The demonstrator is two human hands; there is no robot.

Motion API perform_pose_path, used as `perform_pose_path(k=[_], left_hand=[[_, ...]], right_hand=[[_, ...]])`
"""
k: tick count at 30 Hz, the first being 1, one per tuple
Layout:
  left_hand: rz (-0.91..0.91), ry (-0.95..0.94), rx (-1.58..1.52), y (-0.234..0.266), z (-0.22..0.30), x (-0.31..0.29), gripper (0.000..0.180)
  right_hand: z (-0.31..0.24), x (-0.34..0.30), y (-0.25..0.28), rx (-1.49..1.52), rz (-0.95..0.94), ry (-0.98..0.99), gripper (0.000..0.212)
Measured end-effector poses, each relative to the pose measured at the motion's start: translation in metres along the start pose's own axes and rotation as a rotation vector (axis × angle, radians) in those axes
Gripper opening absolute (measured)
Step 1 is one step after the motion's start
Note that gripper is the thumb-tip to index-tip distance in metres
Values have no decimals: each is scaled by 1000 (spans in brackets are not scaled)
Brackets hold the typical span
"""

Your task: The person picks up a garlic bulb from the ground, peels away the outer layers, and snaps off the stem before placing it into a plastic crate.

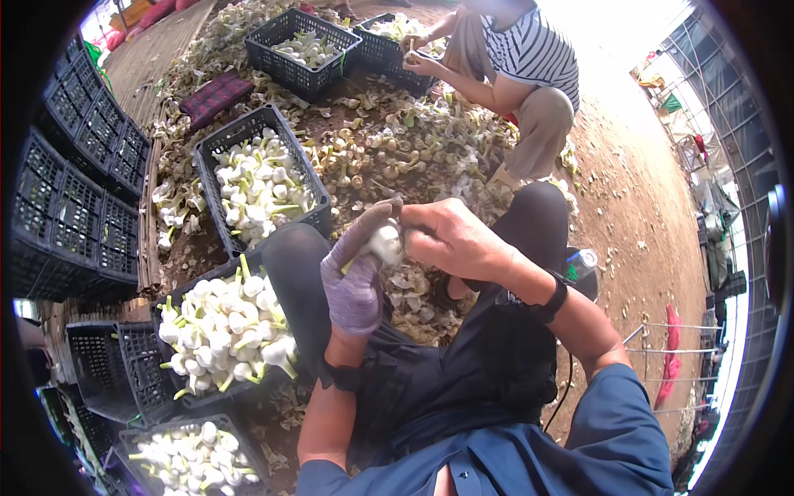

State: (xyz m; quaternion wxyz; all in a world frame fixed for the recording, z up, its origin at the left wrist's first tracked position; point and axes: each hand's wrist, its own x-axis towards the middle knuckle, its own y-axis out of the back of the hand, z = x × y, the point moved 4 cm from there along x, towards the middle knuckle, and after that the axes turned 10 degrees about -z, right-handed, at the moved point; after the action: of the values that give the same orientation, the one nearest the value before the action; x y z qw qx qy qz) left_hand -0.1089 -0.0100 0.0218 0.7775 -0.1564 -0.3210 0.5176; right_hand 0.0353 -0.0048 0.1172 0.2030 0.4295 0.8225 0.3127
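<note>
Before my knees, my left hand (351,289), in a lilac and brown glove, is closed round a white garlic bulb (385,241) whose short green stem points down to the left. My bare right hand (456,238) has its fingers curled and pressed against the bulb's right side; whatever they pinch is hidden. Beside my left knee, a black crate is heaped with cleaned garlic (231,331). Farther ahead stands another black crate (321,192) of white bulbs. Loose garlic bulbs and papery skins (413,302) cover the ground between my legs.
A co-worker (529,58) in a striped shirt sits ahead, handling garlic beside a crate. Another garlic crate (256,54) stands far left. Black crates (70,215) are stacked at left. A dark red cushion (217,97) lies among skins. A can (584,260) is near my right knee.
</note>
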Motion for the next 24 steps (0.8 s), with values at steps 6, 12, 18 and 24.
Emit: perform_pose_path(k=[6, 12, 18, 24], left_hand=[[36, 15, -36, -2, 3, 5, 55], [16, -74, 33, 5, 5, 4, 52], [34, -4, -121, 19, 4, 1, 61], [20, -76, -229, 25, 22, 0, 56]], right_hand=[[2, -2, -8, -62, 34, -184, 39], [-9, 9, -31, -423, 287, 48, 31], [-4, 14, -37, -255, 394, 95, 23], [-22, 1, -30, 186, 253, -58, 23]])
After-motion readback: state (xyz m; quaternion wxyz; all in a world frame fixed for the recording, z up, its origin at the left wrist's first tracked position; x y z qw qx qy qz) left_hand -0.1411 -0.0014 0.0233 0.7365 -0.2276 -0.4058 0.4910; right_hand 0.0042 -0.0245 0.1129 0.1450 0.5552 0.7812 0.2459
